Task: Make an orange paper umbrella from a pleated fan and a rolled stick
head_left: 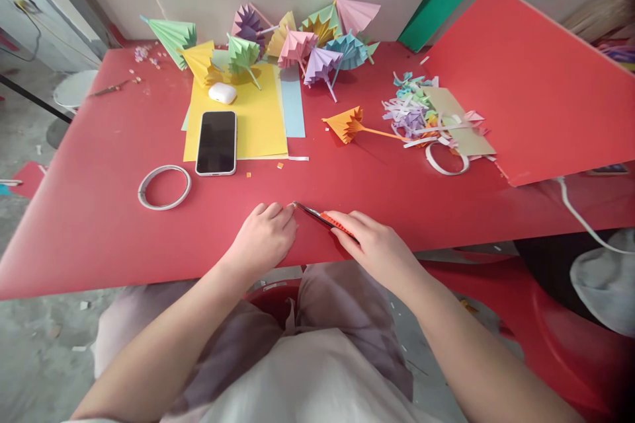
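Note:
My left hand (265,238) is closed near the table's front edge, its fingertips pinched at the tip of a tool. Whatever is between those fingers is too small to make out. My right hand (374,241) grips what looks like a box cutter (338,222), with a ridged orange handle and a thin dark blade end pointing left to the left fingertips. Beyond the hands lies an orange folded-paper umbrella (347,124) on its side, its orange stick pointing right. Two tiny orange paper squares (280,165) lie on the red table (109,231).
Several paper umbrellas (322,63) stand along the wall. A phone (217,143) and a white earbud case (223,93) rest on yellow paper (262,119). Tape rolls (164,206) flank the hands. Paper shreds (409,115) and a large red board (540,92) are at right.

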